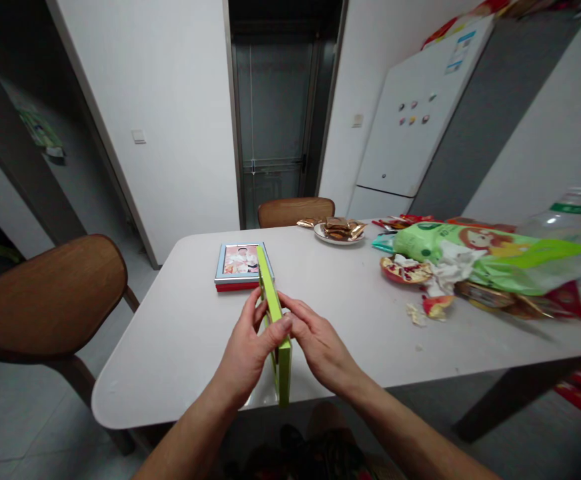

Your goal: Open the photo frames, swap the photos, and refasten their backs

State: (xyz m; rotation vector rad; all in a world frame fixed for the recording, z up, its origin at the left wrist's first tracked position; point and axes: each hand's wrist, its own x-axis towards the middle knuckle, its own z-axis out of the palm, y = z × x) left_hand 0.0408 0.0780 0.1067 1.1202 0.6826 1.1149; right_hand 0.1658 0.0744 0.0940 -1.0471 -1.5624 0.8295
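Observation:
Between my hands a lime-green picture frame point(276, 308) stands on edge, its narrow side turned toward me, above the near side of the table. My left hand point(252, 340) grips it from the left, with the thumb on the near edge. From the other side my right hand point(320, 343) is closed against it, fingers along its right face. Just beyond lies a light blue picture frame point(222, 264) with a photo, stacked flat on a red one point(235, 287). The green frame hides part of that stack's right side.
On the white table point(170, 353), a plate point(346, 241) of wrapped snacks sits at the back. To the right are a halved pomegranate point(404, 271), peel scraps point(438, 307), a green package point(500, 257) and a clear bottle point(560, 217). Wooden chairs point(45, 293) stand left and behind.

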